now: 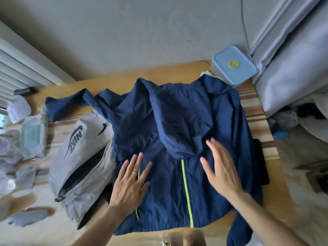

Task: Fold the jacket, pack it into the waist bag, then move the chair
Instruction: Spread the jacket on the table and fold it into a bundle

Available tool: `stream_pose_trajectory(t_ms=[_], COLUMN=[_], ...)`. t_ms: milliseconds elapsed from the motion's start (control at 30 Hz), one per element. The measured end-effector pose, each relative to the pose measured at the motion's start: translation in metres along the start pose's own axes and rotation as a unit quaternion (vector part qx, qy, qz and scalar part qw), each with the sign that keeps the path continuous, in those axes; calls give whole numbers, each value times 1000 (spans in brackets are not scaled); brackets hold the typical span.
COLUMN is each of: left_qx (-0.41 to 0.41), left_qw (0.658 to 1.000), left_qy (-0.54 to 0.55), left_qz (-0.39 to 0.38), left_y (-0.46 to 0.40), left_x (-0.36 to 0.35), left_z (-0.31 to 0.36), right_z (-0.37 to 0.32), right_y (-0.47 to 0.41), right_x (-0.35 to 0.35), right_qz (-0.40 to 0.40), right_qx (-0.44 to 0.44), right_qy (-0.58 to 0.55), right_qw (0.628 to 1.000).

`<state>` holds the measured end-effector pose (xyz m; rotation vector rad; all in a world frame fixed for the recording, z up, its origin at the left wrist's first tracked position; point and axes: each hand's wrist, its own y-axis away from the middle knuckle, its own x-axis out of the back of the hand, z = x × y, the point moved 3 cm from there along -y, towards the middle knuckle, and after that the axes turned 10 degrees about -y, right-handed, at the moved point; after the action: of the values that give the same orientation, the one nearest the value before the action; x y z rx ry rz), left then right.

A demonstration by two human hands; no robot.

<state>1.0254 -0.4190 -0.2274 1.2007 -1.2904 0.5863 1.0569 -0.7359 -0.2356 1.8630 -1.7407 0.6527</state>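
Note:
A navy blue jacket (170,121) with a lime-yellow zipper lies spread front-up on the wooden table (113,82), its hood folded down over the chest. One sleeve stretches out to the far left; the other hangs off the table's right side. My left hand (130,183) presses flat on the jacket's left front, fingers spread. My right hand (221,167) hovers open just over the right front. A grey waist bag (79,157) with a dark logo lies left of the jacket, its main zipper open. No chair is visible.
A light blue lidded box (234,64) stands at the table's far right corner. Plastic-wrapped packs (30,137) crowd the table's left end. A striped cloth (255,125) lies under the jacket. A grey curtain (291,55) hangs at the right.

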Motion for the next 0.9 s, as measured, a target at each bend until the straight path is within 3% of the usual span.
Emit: stream_pose_trajectory(t_ms=[67,167,333,467,600,700,767,833,900], left_qx=[-41,-85,-78,-50,1,65,170,278,319], left_qw=[999,996,996,998,999,991,962,905,869], left_qy=[4,-2,-38,-33,-2,69,183,306,372], left_qz=[-10,21,24,0,49,94,112,95,73], left_y=[39,92,126,124,136,155,165,170,169], left_x=[-16,-37,-46,-49,-45,-53,-60,-69,-71], left_z=[4,3,-6,-1,-6,-2,-2,-4,-4], right_z=[5,29,45,36,18,10,13,18,19], right_y=[55,123,147,133,144,168,184,191,187], right_x=[-1,-5,1,12,25,23,16,10,5], right_qz=[-32,-102,-92,-89,-55,-82,-104,-55,11], right_qx=[19,-29,-20,-13,-45,-99,-164,-223,-251], right_qy=[48,160,286,261,168,80,30,-18,-30], right_qw=[998,981,954,961,983,988,981,973,967])
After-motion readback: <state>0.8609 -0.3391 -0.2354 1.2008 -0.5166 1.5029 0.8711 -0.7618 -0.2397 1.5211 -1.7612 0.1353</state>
